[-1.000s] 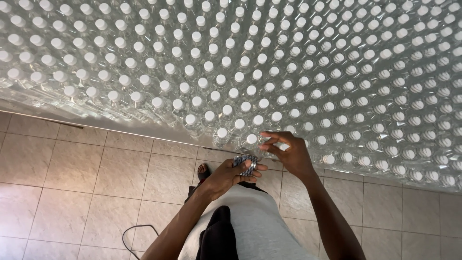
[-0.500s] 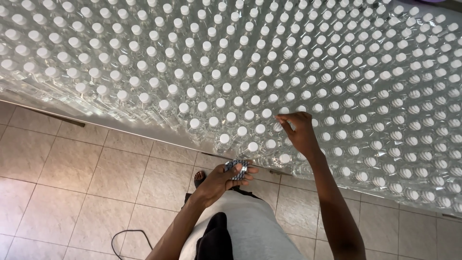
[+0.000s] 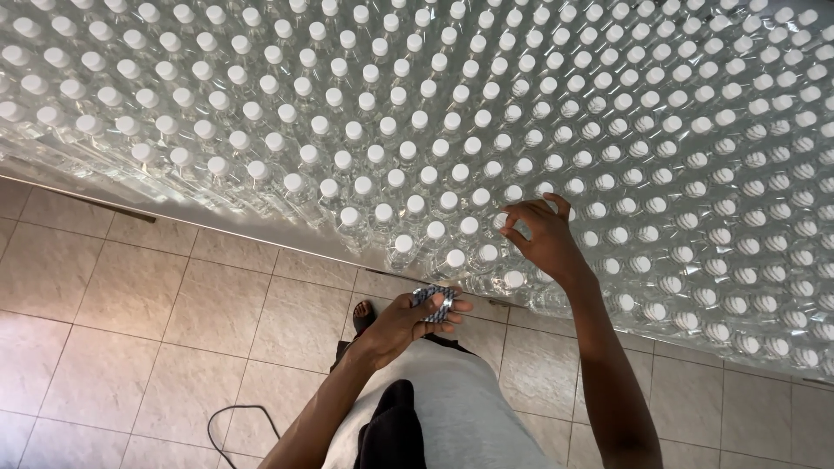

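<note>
A wide field of clear plastic bottles with white caps [image 3: 417, 122], wrapped in clear film, fills the upper part of the view. My right hand [image 3: 543, 239] is stretched over the near rows, fingertips pinched at a cap close to the front edge. My left hand [image 3: 408, 321] stays near my body, just below the bottles' edge, and holds a small stack of thin dark-patterned pieces [image 3: 433, 301]. I cannot tell what lies between my right fingertips.
A beige tiled floor [image 3: 130, 304] lies below and left of the bottles. A thin black cable [image 3: 234, 417] curls on the tiles near my feet. My foot in a dark sandal [image 3: 363, 317] shows beside my left hand.
My right hand has moved up and farther over the bottles, from the front edge to rows deeper in. My left hand stays near my body with the small stack.
</note>
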